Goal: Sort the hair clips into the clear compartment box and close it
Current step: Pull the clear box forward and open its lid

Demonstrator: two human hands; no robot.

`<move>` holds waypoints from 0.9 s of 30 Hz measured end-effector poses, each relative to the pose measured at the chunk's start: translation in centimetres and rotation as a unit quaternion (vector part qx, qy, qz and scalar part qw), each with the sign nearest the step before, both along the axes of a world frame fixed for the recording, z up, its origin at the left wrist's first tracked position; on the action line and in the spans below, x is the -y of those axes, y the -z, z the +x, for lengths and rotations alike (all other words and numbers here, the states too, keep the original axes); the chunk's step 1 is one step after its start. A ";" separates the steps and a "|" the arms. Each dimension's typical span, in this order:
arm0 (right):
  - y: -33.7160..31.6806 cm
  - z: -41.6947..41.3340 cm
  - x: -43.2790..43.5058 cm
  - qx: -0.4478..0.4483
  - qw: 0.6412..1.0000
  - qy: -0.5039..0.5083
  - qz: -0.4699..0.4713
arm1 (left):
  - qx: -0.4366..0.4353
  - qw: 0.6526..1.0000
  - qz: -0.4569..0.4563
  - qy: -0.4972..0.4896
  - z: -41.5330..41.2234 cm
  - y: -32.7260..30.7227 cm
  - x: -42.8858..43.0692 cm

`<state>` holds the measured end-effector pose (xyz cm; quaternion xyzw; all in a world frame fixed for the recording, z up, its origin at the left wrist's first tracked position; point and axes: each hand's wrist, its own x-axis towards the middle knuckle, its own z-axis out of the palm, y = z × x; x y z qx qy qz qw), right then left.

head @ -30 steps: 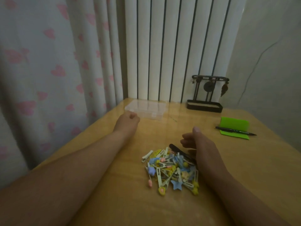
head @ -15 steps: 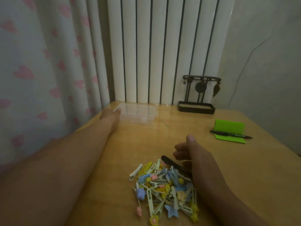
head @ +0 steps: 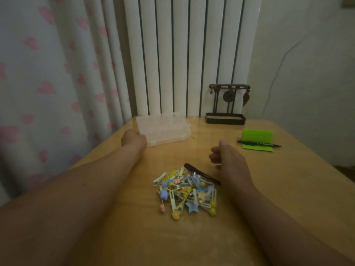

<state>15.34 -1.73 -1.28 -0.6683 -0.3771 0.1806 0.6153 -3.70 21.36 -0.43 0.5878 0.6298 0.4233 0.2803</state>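
The hair clips point(head: 187, 192) lie heaped at lower centre, unsorted. The clear compartment box point(head: 165, 129) sits at upper centre, apparently closed and probably too far for sorting, so the left hand point(head: 134, 140) meets its near-left corner (gripping or only touching, I cannot tell). The right hand point(head: 230, 162) rests loosely curled and empty beside the heap, ready to pick

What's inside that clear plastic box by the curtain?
Nothing coloured shows through the clear box; it looks empty, though dim and blurred. The hair clips lie piled on the table. The left hand grips the box's near-left corner, hiding that part.
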 end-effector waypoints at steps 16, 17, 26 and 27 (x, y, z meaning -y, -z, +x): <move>0.4 2.5 -0.2 0.060 0.997 0.051 -0.015 | -0.036 0.994 -0.081 0.058 -2.8 -2.1 1.4; 0.4 2.9 -0.3 0.077 0.995 0.056 -0.023 | -0.043 0.993 -0.081 0.069 -2.9 -2.3 1.8; 0.5 3.7 0.1 0.189 0.975 0.034 -0.113 | -0.016 0.981 -0.011 0.193 -0.3 -0.5 7.9; 0.5 3.8 0.0 0.192 0.974 0.034 -0.116 | -0.015 0.980 0.009 0.196 -0.3 0.1 8.3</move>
